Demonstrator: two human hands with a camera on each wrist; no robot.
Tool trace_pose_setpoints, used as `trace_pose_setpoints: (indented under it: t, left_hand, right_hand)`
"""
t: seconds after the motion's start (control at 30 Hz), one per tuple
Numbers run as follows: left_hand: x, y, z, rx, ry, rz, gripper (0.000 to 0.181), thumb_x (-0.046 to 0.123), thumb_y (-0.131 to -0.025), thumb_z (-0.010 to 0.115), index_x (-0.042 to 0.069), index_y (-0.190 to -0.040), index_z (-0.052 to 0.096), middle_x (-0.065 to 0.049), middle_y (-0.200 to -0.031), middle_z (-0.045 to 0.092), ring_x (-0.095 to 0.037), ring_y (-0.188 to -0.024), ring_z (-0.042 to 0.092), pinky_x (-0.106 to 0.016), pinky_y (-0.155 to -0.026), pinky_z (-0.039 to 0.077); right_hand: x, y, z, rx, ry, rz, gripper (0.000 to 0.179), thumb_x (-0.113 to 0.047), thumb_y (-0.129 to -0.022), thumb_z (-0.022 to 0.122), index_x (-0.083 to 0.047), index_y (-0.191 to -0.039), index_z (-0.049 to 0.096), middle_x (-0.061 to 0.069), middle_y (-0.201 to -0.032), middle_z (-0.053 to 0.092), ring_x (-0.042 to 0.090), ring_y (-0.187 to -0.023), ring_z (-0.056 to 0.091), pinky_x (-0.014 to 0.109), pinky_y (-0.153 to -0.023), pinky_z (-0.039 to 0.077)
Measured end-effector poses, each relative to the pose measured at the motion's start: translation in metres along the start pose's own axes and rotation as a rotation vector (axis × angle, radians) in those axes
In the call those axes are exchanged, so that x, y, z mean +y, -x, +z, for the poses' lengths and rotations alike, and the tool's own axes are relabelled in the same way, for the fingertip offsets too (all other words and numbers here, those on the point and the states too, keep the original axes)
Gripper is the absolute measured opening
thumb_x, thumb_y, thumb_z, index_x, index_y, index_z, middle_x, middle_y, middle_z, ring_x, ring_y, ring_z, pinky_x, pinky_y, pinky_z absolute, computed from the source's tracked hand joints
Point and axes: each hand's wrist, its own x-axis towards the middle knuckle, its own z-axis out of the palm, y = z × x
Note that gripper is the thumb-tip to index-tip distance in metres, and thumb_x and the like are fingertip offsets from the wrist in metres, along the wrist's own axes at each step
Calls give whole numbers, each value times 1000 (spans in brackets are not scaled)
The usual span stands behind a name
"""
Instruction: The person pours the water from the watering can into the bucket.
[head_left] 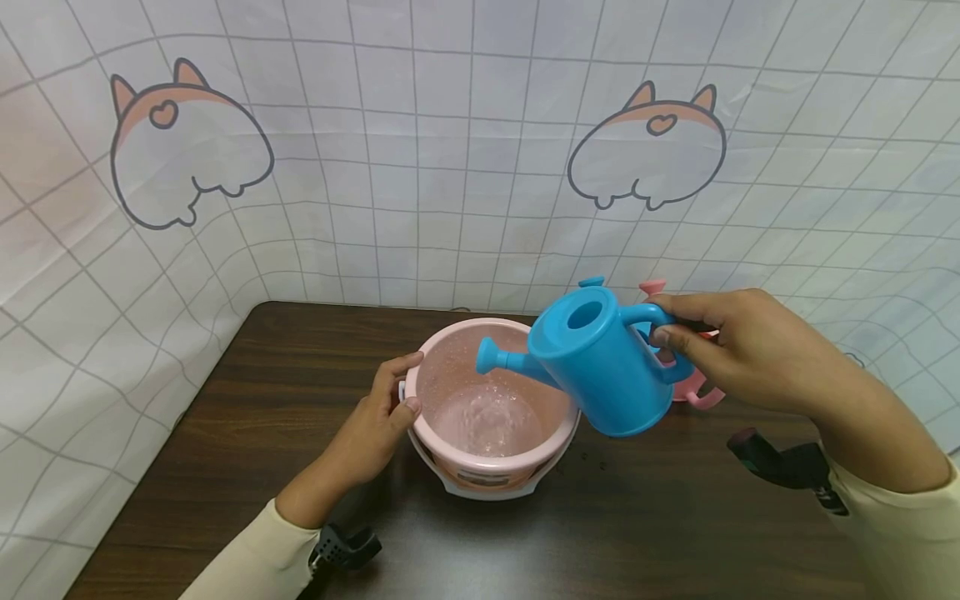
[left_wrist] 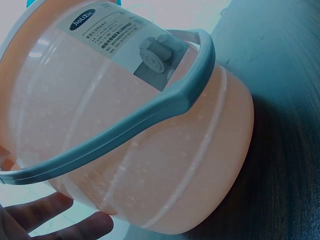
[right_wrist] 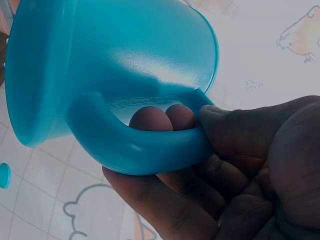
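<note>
A pink bucket (head_left: 487,462) stands on the table, with rippling, bubbly water (head_left: 491,417) inside. My left hand (head_left: 371,429) holds its left side, thumb and a finger at the rim; in the left wrist view two fingertips (left_wrist: 95,226) show past the outer wall, below the grey-white handle (left_wrist: 165,105). My right hand (head_left: 738,346) grips the handle of a blue watering can (head_left: 607,358), fingers through the loop and thumb on top in the right wrist view. The can is raised and tilted left, its flared spout head (head_left: 489,356) over the bucket's opening.
Behind the blue can, a pink watering can (head_left: 705,396) shows in part, and another blue spout head (head_left: 591,282) rises there. A dark wood table (head_left: 285,400) is under everything. Grid-patterned cloth (head_left: 420,167) hangs close at the back and both sides.
</note>
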Motion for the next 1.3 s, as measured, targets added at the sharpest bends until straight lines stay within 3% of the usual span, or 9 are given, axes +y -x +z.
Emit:
trace_pose_setpoints:
  t: [0.9, 1.07, 1.3]
  left_hand:
    - [2, 0, 0, 3, -7, -4, 53, 36, -106, 48, 21, -154, 30, -20, -124, 63, -26, -105, 64, -43, -89, 50]
    - [2, 0, 0, 3, -8, -7, 53, 32, -106, 48, 21, -154, 30, -19, -123, 63, -25, -105, 63, -43, -89, 50]
    - [1, 0, 0, 3, -8, 11, 53, 32, -106, 47, 21, -154, 30, -19, -123, 63, -29, -105, 64, -43, -89, 51]
  right_hand:
    - [1, -1, 0, 19, 61, -36, 45, -4, -96, 70, 8, -138, 58, 23, -107, 72, 5, -62, 68, 23, -52, 53]
    - [1, -1, 0, 27, 78, -45, 44, -4, -95, 71, 8, -136, 60, 21, -105, 73, 12, -68, 71, 24, -53, 54]
    - [0, -1, 0, 5, 10, -5, 44, -5, -98, 68, 8, -138, 58, 22, -104, 73, 2, -58, 66, 24, -49, 52]
